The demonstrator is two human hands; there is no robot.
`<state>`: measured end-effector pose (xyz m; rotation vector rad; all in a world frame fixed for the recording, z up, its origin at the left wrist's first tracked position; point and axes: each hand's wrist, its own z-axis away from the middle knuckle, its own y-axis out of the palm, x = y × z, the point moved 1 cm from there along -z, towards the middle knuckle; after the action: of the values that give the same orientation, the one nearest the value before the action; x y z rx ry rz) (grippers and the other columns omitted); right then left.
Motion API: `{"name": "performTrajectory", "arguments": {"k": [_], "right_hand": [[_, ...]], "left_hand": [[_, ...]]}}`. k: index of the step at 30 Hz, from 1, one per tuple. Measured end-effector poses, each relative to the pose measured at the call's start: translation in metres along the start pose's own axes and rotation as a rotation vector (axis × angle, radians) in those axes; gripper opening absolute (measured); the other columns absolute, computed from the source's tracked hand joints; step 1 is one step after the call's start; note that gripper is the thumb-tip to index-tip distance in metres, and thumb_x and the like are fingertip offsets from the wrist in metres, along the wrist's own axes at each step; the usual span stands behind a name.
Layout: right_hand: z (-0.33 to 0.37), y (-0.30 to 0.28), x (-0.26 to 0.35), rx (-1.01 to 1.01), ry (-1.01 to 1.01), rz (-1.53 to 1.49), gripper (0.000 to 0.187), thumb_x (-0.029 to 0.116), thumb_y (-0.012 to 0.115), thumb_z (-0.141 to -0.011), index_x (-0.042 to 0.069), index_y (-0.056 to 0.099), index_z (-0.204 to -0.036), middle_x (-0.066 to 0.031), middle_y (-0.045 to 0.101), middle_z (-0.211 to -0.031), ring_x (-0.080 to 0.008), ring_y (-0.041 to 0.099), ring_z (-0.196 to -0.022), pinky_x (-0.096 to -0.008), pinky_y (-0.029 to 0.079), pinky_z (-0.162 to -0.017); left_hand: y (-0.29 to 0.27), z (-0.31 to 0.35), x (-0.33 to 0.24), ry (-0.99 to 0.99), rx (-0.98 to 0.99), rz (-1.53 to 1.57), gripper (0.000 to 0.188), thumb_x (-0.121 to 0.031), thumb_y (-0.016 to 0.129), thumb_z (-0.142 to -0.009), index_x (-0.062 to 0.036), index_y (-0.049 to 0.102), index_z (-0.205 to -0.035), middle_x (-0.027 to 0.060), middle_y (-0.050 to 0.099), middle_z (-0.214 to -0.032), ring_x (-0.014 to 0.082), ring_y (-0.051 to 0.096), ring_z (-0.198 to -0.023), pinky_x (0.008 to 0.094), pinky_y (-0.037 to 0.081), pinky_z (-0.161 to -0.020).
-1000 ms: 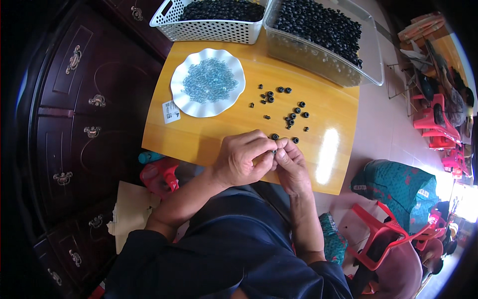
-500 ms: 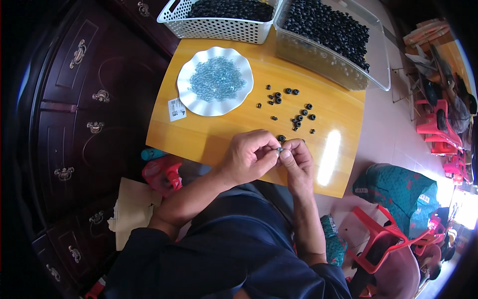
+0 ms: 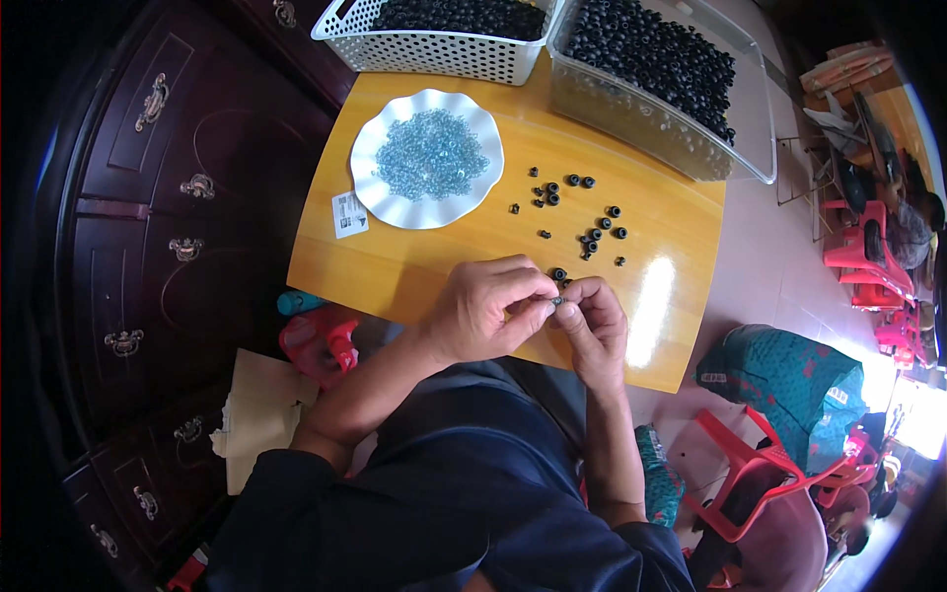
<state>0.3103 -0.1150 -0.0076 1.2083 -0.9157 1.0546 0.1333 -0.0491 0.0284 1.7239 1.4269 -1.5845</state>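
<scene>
Since the earlier frame, my right hand (image 3: 599,333) has shifted slightly. Right of the white plate (image 3: 367,160) and nearer me, it and my left hand (image 3: 486,311) pinch a tiny part (image 3: 558,301) between narrowed fingers (image 3: 576,322), presumably for steadiness; its shape is unclear from here.

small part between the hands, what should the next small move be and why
Perhaps turn the small part slightly between left hand and right hand: both pinch it and cover most of it, so its details are hard to see.
</scene>
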Motion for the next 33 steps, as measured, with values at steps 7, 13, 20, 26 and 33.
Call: {"name": "performTrajectory", "arguments": {"k": [7, 13, 20, 26, 33], "right_hand": [[0.001, 0.001, 0.001, 0.002, -0.006, 0.037, 0.007, 0.005, 0.063, -0.098, 0.005, 0.06, -0.104, 0.0018, 0.063, -0.096, -0.0079, 0.056, -0.091, -0.0245, 0.047, -0.083], [-0.001, 0.002, 0.009, -0.026, -0.263, 0.448, 0.012, 0.008, 0.068, -0.097, 0.001, 0.059, -0.1, -0.0026, 0.063, -0.087, -0.0107, 0.058, -0.08, -0.0255, 0.048, -0.076], [-0.007, 0.01, 0.021, -0.047, -0.633, 0.913, 0.015, 0.002, 0.073, -0.088, 0.001, 0.06, -0.097, -0.0123, 0.066, -0.083, -0.0265, 0.065, -0.071, -0.0339, 0.051, -0.066], [-0.006, 0.012, 0.018, -0.061, -0.64, 0.93, 0.015, 0.002, 0.073, -0.088, 0.001, 0.06, -0.096, -0.0126, 0.067, -0.083, -0.0263, 0.066, -0.072, -0.0345, 0.051, -0.066], [0.0, 0.011, 0.005, -0.067, -0.162, 0.329, 0.012, 0.013, 0.065, -0.101, 0.002, 0.061, -0.102, -0.0021, 0.064, -0.087, -0.0104, 0.059, -0.08, -0.0263, 0.049, -0.075]], "left_hand": [[0.004, 0.001, -0.005, 0.098, -0.066, -0.137, 0.006, 0.001, 0.066, -0.083, -0.0028, 0.063, -0.087, 0.0094, 0.062, -0.076, 0.0262, 0.064, -0.065, 0.0341, 0.049, -0.058], [0.004, 0.005, 0.0, -0.024, -0.045, 0.022, 0.004, 0.0, 0.065, -0.085, -0.0015, 0.063, -0.087, 0.0069, 0.061, -0.075, 0.0181, 0.062, -0.063, 0.0299, 0.047, -0.058], [0.002, 0.005, 0.002, -0.183, -0.031, 0.209, 0.003, -0.003, 0.065, -0.087, -0.0013, 0.063, -0.084, 0.003, 0.06, -0.072, 0.0093, 0.056, -0.063, 0.0257, 0.044, -0.057], [0.002, 0.008, 0.008, -0.284, 0.022, 0.309, 0.004, -0.004, 0.065, -0.088, -0.0015, 0.063, -0.085, 0.0013, 0.058, -0.071, 0.0066, 0.052, -0.063, 0.0247, 0.042, -0.057], [0.003, 0.006, 0.001, -0.112, -0.078, 0.102, 0.005, -0.004, 0.067, -0.085, -0.0021, 0.062, -0.085, 0.0049, 0.06, -0.073, 0.013, 0.059, -0.062, 0.0279, 0.046, -0.057]]}}
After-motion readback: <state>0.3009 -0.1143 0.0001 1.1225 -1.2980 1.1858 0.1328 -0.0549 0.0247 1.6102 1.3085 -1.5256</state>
